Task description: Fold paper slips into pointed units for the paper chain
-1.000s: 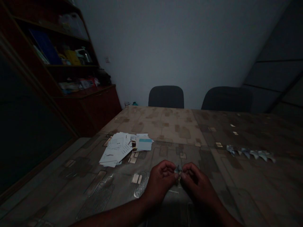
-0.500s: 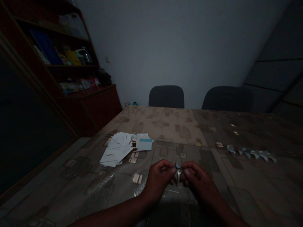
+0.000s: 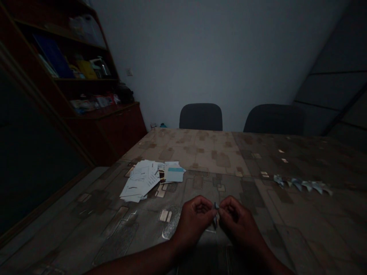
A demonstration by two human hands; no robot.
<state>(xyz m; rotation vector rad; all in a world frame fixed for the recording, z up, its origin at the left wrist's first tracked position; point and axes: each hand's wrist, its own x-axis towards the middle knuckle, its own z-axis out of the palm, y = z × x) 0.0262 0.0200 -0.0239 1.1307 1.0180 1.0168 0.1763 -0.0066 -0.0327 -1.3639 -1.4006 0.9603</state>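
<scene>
Just above the near part of the table, a small folded paper piece stands upright between my hands. My left hand pinches it from the left with thumb and fingers. From the other side, my right hand is closed on it too, fingertips nearly meeting the left ones. Much of the piece is covered by the fingers, and the dim light hides its folds. To the right lies a row of several small folded paper pieces. A loose pile of white printed paper cards sits on the left.
A patterned cloth covers the table. Behind its far edge stand two dark chairs, against a pale wall. At the left is a red-brown cabinet with shelves of mixed items.
My hands have drawn closer together round the folded paper, which now shows as a narrower edge. My right hand has shifted slightly left. The cards and the row lie as before.
</scene>
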